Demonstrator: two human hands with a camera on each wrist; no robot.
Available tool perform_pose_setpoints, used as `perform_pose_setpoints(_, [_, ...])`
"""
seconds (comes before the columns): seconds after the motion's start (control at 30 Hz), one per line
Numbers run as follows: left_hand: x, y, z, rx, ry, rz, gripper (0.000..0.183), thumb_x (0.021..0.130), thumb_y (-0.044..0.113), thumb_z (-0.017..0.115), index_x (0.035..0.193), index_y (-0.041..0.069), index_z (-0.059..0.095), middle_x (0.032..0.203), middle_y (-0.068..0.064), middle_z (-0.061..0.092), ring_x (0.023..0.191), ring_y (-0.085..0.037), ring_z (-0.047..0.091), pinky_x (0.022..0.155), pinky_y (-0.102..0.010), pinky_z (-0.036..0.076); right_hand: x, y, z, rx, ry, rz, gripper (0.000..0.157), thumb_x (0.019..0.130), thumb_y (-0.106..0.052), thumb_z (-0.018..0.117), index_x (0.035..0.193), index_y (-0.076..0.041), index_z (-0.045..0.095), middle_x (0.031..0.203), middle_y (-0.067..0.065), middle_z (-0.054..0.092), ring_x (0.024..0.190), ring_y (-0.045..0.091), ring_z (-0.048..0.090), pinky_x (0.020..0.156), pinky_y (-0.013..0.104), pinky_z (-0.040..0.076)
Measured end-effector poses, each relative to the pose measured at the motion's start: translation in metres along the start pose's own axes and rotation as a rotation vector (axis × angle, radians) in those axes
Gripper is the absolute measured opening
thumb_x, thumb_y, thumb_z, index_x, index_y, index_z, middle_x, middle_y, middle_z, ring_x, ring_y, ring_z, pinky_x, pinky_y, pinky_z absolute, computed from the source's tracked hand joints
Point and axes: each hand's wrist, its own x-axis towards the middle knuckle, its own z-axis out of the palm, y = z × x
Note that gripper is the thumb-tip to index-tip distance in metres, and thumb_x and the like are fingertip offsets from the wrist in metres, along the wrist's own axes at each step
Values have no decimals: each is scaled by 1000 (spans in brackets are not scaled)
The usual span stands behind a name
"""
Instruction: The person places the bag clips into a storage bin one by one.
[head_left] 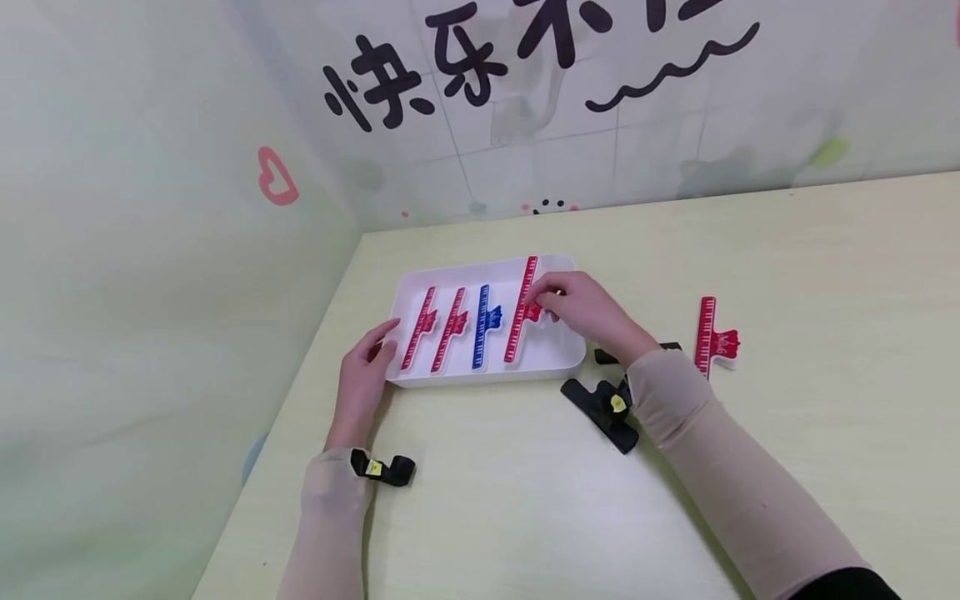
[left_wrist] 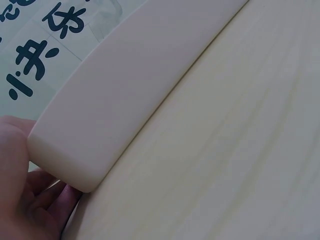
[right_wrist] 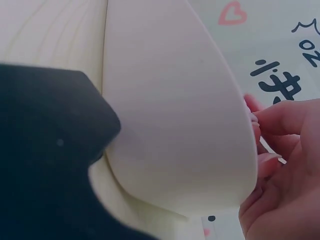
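Note:
A white tray (head_left: 465,381) holds a row of ruler-edged clips: red clips (head_left: 447,332), a blue clip (head_left: 481,329) and a longer red clip (head_left: 517,321) at the right. My right hand (head_left: 585,307) pinches the handle of this longer clip over the tray. In the right wrist view, the tray wall (right_wrist: 180,110) hides most of that clip. My left hand (head_left: 363,375) grips the tray's left end. From the left wrist, its thumb and curled fingers (left_wrist: 42,195) show around the tray corner.
A red ruler clip (head_left: 707,337) lies right of my right forearm. One black clip (head_left: 592,410) rests by the tray's near right corner, and another black piece (head_left: 606,357) is partly hidden behind my wrist. A patterned wall (head_left: 540,158) borders the table.

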Motion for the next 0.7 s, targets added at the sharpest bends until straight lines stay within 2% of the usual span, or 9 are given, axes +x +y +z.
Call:
perform_pose_setpoints(0.1, [1, 0, 0, 6, -3, -2, 29, 90, 34, 50, 119, 38, 55, 132, 10, 42, 113, -14, 39, 98, -36, 31, 0, 1, 1, -63, 2, -13, 19, 92, -19, 46, 95, -17, 64, 90, 2, 58, 80, 21, 51, 69, 31, 42])
perform_pose_setpoints(0.43, [3, 0, 0, -2, -8, 3, 31, 92, 26, 48, 119, 40, 54, 134, 11, 39, 123, -11, 34, 102, -34, 28, 2, -1, 4, -248, 36, 7, 17, 89, -19, 48, 95, -19, 65, 88, -1, 59, 78, 18, 52, 69, 31, 41])
perform_pose_setpoints(0.7, [1, 2, 1, -13, -13, -26, 32, 92, 26, 48, 121, 39, 53, 135, 12, 38, 124, -10, 32, 102, -33, 27, 3, -1, 11, -455, 20, 1, 19, 89, -22, 51, 101, -19, 66, 98, -2, 61, 85, 19, 49, 75, 33, 39])
